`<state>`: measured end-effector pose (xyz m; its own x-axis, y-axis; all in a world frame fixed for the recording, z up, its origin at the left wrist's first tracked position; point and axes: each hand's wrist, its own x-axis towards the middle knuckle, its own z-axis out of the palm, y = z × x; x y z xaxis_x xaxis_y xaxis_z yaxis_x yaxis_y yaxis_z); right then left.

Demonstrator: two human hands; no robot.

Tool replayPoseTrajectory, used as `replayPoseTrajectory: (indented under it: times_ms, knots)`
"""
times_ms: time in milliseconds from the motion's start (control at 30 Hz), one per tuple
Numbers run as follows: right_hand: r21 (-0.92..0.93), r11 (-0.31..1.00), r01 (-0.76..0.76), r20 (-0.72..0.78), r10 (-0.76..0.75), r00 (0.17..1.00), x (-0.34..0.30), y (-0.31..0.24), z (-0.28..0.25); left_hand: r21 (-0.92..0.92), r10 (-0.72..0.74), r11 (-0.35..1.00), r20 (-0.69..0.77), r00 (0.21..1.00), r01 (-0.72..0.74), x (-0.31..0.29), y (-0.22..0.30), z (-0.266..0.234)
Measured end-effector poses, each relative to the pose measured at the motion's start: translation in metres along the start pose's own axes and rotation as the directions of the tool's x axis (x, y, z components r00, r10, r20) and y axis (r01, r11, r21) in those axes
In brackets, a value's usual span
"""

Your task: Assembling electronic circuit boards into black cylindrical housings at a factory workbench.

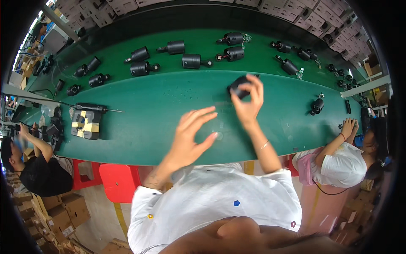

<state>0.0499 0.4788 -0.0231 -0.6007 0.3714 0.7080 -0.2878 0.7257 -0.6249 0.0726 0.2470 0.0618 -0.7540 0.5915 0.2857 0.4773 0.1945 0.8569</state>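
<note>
Over the green worktop [148, 114], my right hand [250, 101] grips a black cylindrical housing [237, 87] near the worktop's far edge. My fingers wrap over its right side, and motion blurs it slightly. My left hand [188, 137] is held above the worktop nearer to me, fingers stretched and thumb apart, with nothing in it. Beyond the held piece, more black cylindrical housings lie on a darker green strip. Among the closest are one housing with a small joint [192, 61] and another with loose wires [234, 53].
At left, a black power screwdriver [91, 108] rests on a dark box with yellow tape [86, 125]. Another housing [317, 106] lies at right. Co-workers sit on both sides, one in black [46, 173], one in white [342, 167]. A red stool [119, 183] stands at left.
</note>
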Motion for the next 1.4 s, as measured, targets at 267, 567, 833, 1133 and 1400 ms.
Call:
replayPoseTrajectory:
  times_ms: [267,567,833,1133,1400]
  knots:
    - [-0.491,0.853,-0.178,0.112,0.265,0.958,0.089,0.161,0.016,0.254,0.559,0.824,-0.227,0.797,-0.506,0.009,0.07,-0.042]
    - [-0.683,0.71,-0.171,0.148,0.364,0.92,0.123,0.176,0.059,0.309,0.638,0.769,-0.328,0.697,-0.559,0.006,0.016,-0.035]
    - [-0.631,0.768,-0.109,0.296,0.368,0.882,0.17,0.181,0.12,0.429,0.668,0.739,-0.364,0.649,-0.52,-0.012,0.019,-0.053]
    - [-0.668,0.738,-0.099,0.316,0.401,0.86,0.172,0.194,0.136,0.535,0.753,0.653,-0.378,0.539,-0.536,-0.033,0.024,-0.062]
    - [-0.625,0.753,-0.204,0.373,0.518,0.77,0.171,0.176,0.148,0.648,0.795,0.595,-0.383,0.471,-0.476,-0.057,0.033,-0.073]
